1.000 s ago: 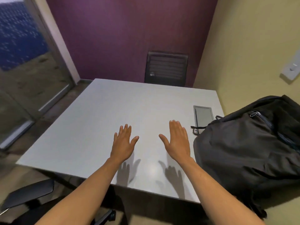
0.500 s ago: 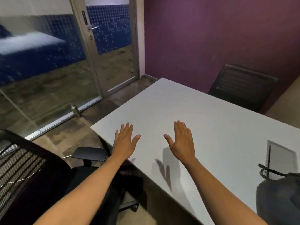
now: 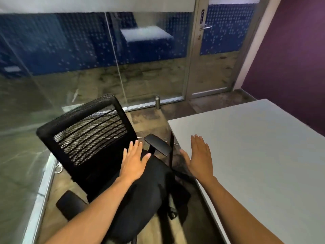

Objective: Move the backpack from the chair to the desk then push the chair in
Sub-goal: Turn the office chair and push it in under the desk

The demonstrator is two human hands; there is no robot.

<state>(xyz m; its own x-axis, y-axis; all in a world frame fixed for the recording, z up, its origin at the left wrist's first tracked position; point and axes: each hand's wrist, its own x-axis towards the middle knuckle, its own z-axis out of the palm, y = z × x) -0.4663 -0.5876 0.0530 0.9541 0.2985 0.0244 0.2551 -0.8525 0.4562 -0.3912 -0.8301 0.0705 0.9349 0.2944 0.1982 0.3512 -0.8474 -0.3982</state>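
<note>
The chair, a black mesh-backed office chair, stands turned away from the counter, its seat empty; the backpack is not in view. It is judged to be light on its castors and easily rolled, best taken at the stiff top rail of the backrest or at an armrest. The left grip is spread flat above the seat, holding nothing; the right grip is likewise spread, empty, at the counter's edge. No legible writing is seen.

The small sign on the glass door is too blurred to read.
</note>
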